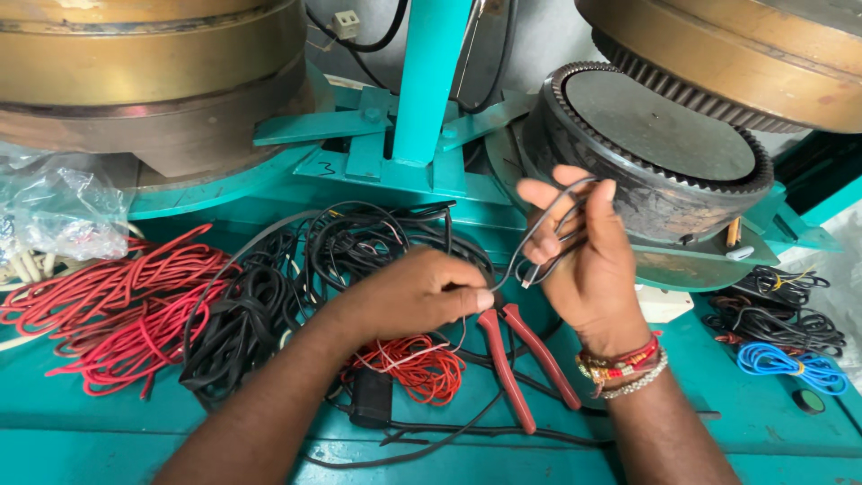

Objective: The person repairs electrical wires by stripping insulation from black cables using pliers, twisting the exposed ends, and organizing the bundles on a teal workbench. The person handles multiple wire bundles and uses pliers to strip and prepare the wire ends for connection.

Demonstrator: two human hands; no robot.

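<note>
We judged the step in hand to be coiling: our right hand (588, 260) held loops of thin black wire (548, 235) wound around its fingers, clenched loosely on them, while our left hand (415, 292) pinched the same wire's free run between thumb and fingertips just to the left. The wire sat above the teal table (772, 418), near the red-handled pliers (525, 355) lying below our hands. The next move seemed to call for steady tension and feeding slack from the black cable tangle (296, 269) without snagging it. Red wire bundles (117, 314) lay at the left, a blue coil (790, 364) at the right. The wire's far end was lost in the tangle; the toothed drum (664, 148) behind was cut off, and the pliers' head hid under our left hand
</note>
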